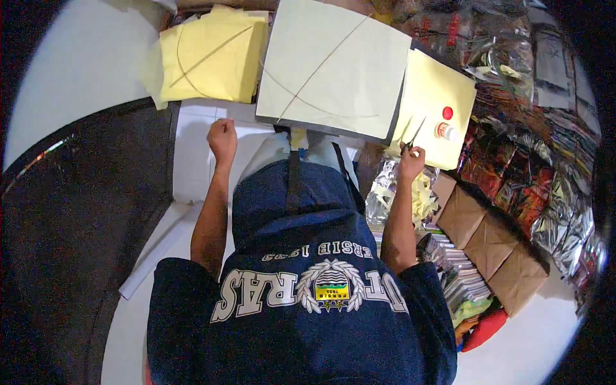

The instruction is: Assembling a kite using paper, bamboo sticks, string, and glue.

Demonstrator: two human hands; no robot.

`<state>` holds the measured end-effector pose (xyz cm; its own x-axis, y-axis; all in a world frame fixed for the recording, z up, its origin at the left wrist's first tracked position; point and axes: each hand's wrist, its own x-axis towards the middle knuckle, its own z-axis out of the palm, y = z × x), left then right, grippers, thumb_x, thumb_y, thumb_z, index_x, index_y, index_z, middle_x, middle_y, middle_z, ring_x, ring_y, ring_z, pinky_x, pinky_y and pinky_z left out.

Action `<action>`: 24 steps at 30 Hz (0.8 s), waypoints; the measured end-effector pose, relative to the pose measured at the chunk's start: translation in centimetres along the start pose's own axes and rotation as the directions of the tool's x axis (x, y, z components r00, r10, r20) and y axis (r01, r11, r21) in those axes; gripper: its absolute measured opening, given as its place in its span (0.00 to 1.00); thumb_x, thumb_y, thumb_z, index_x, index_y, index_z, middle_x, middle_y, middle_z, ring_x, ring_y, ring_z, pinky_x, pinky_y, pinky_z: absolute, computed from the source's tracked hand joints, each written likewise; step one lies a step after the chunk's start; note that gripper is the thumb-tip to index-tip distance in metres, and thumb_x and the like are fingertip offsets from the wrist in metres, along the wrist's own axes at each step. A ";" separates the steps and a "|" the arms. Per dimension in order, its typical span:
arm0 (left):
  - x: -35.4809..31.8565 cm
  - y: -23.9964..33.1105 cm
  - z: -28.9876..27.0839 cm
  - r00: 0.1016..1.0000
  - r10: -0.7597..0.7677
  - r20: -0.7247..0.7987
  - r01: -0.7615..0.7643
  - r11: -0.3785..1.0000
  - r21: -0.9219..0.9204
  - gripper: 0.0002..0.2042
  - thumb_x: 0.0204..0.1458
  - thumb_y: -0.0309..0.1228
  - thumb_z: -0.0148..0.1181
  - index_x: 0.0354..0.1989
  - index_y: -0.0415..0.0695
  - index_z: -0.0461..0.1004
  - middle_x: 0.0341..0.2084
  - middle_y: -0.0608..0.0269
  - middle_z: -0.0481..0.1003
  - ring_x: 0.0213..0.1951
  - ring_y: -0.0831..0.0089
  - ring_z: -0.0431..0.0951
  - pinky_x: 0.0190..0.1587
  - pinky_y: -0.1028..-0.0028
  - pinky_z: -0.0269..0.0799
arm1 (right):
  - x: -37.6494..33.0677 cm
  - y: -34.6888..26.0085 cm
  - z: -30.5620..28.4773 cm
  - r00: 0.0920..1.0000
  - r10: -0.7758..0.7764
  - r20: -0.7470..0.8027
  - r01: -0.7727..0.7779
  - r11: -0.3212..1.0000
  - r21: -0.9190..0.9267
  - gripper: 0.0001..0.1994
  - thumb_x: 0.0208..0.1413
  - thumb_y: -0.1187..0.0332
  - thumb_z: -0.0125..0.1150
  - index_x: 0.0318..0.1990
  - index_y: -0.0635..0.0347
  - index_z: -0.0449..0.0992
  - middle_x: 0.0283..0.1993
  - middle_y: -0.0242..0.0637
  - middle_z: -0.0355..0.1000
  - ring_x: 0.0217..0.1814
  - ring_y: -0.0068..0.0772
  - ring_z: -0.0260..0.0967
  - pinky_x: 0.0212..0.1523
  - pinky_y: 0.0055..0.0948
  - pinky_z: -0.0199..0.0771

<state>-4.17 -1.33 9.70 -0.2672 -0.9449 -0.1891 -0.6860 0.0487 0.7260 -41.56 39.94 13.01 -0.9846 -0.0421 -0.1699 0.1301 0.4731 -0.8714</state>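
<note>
My right hand is closed at the handles of a pair of dark scissors, whose blades point away from me over a pale yellow sheet. Beside them lie a small white bottle with a red and white label, and a round red cap. My left hand is curled into a fist above the white tiles; what it may hold is hidden. In front of me, a large pale sheet rests on a dark board. Two thin brown sticks, one straight and one bowed, cross on it.
Far left is a pile of yellow sheets with similar crossed sticks. A dark mat or panel and a white roll lie left. At right are paper scraps in clear plastic, brown cardboard, stacked papers and plastic-wrapped bundles.
</note>
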 end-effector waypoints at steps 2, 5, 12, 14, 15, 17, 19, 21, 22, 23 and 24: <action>0.8 2.5 0.1 0.980 0.201 0.008 -0.201 0.976 0.086 0.08 0.61 0.33 0.67 0.38 0.40 0.82 0.31 0.53 0.81 0.34 0.62 0.82 0.41 0.64 0.78 | 0.2 -1.0 0.6 1.000 -0.014 0.005 0.014 0.988 -0.153 0.10 0.59 0.80 0.66 0.40 0.60 0.69 0.34 0.40 0.81 0.35 0.25 0.78 0.36 0.22 0.73; 0.9 7.1 1.9 0.941 0.325 0.092 -0.323 0.946 -0.039 0.06 0.61 0.31 0.65 0.39 0.42 0.83 0.34 0.54 0.81 0.36 0.56 0.82 0.40 0.61 0.78 | 1.4 -1.7 0.6 0.999 -0.006 -0.033 -0.002 0.972 -0.235 0.12 0.54 0.72 0.76 0.31 0.59 0.73 0.31 0.38 0.83 0.31 0.23 0.75 0.35 0.26 0.72; 0.4 13.0 6.0 0.861 0.368 0.350 -0.449 0.875 0.184 0.08 0.56 0.34 0.68 0.35 0.43 0.80 0.34 0.54 0.79 0.37 0.48 0.82 0.40 0.53 0.78 | 4.6 -1.1 -0.2 0.976 -0.188 -0.114 0.070 0.756 -0.651 0.06 0.51 0.69 0.72 0.32 0.57 0.79 0.28 0.39 0.80 0.29 0.41 0.77 0.37 0.40 0.76; 0.1 13.6 6.4 0.863 0.363 0.350 -0.456 0.858 0.235 0.08 0.56 0.34 0.68 0.35 0.43 0.80 0.35 0.54 0.79 0.38 0.49 0.82 0.40 0.53 0.78 | 5.1 -1.7 0.3 0.985 -0.116 -0.125 0.010 0.769 -0.639 0.06 0.53 0.67 0.70 0.35 0.56 0.80 0.31 0.47 0.81 0.33 0.56 0.79 0.40 0.49 0.77; -0.1 13.8 6.5 0.864 0.354 0.357 -0.461 0.842 0.280 0.08 0.56 0.35 0.68 0.34 0.43 0.80 0.35 0.54 0.79 0.38 0.49 0.82 0.40 0.52 0.78 | 5.4 -2.0 0.5 0.985 -0.117 -0.123 0.013 0.775 -0.632 0.06 0.53 0.67 0.70 0.35 0.56 0.80 0.31 0.47 0.81 0.33 0.56 0.79 0.40 0.49 0.77; -0.4 14.1 6.7 0.866 0.337 0.369 -0.455 0.837 0.304 0.07 0.56 0.33 0.67 0.34 0.43 0.80 0.36 0.54 0.79 0.38 0.48 0.82 0.40 0.52 0.78 | 5.7 -2.4 0.5 0.985 -0.137 -0.105 0.036 0.758 -0.651 0.05 0.54 0.67 0.68 0.35 0.57 0.81 0.32 0.47 0.81 0.33 0.56 0.79 0.39 0.49 0.76; -0.5 14.0 7.0 0.869 0.318 0.380 -0.448 0.832 0.328 0.06 0.56 0.32 0.66 0.34 0.43 0.80 0.36 0.53 0.79 0.39 0.48 0.82 0.40 0.52 0.78 | 5.7 -2.8 0.4 0.984 -0.153 -0.094 0.066 0.795 -0.603 0.05 0.56 0.68 0.66 0.35 0.58 0.81 0.31 0.48 0.81 0.33 0.58 0.78 0.38 0.51 0.76; -0.6 13.6 7.2 0.877 0.336 0.343 -0.452 0.820 0.351 0.05 0.56 0.30 0.64 0.34 0.42 0.79 0.35 0.52 0.79 0.38 0.47 0.81 0.41 0.52 0.78 | 6.0 -3.5 0.6 0.980 -0.179 -0.084 0.079 0.746 -0.661 0.05 0.56 0.68 0.65 0.34 0.59 0.81 0.31 0.50 0.80 0.33 0.59 0.79 0.38 0.52 0.76; -0.7 14.3 7.1 0.875 0.343 0.343 -0.457 0.819 0.348 0.05 0.56 0.30 0.64 0.34 0.42 0.79 0.35 0.52 0.79 0.38 0.47 0.81 0.41 0.52 0.78 | 6.3 -3.3 0.2 0.979 -0.181 -0.091 0.077 0.747 -0.660 0.05 0.56 0.68 0.65 0.34 0.59 0.81 0.31 0.50 0.80 0.33 0.59 0.79 0.38 0.52 0.76; -0.8 14.9 6.9 0.873 0.356 0.334 -0.457 0.836 0.304 0.05 0.57 0.30 0.63 0.33 0.41 0.79 0.33 0.52 0.79 0.37 0.47 0.81 0.41 0.52 0.78 | 6.5 -3.1 -0.1 0.982 -0.171 -0.080 0.078 0.754 -0.652 0.05 0.56 0.68 0.65 0.34 0.59 0.82 0.32 0.51 0.80 0.34 0.59 0.79 0.38 0.52 0.76; -0.9 15.5 6.7 0.871 0.368 0.324 -0.456 0.851 0.260 0.06 0.57 0.30 0.63 0.33 0.40 0.79 0.32 0.51 0.78 0.37 0.46 0.81 0.41 0.52 0.78 | 6.6 -2.8 -0.5 0.984 -0.162 -0.069 0.080 0.761 -0.644 0.05 0.57 0.67 0.65 0.33 0.58 0.82 0.32 0.51 0.81 0.35 0.59 0.79 0.38 0.53 0.76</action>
<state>-19.10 2.45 16.70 -0.7048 -0.7005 -0.1117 -0.6377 0.5567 0.5324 -48.52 38.73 14.54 -0.9984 -0.0571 0.0056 -0.0549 0.9234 -0.3799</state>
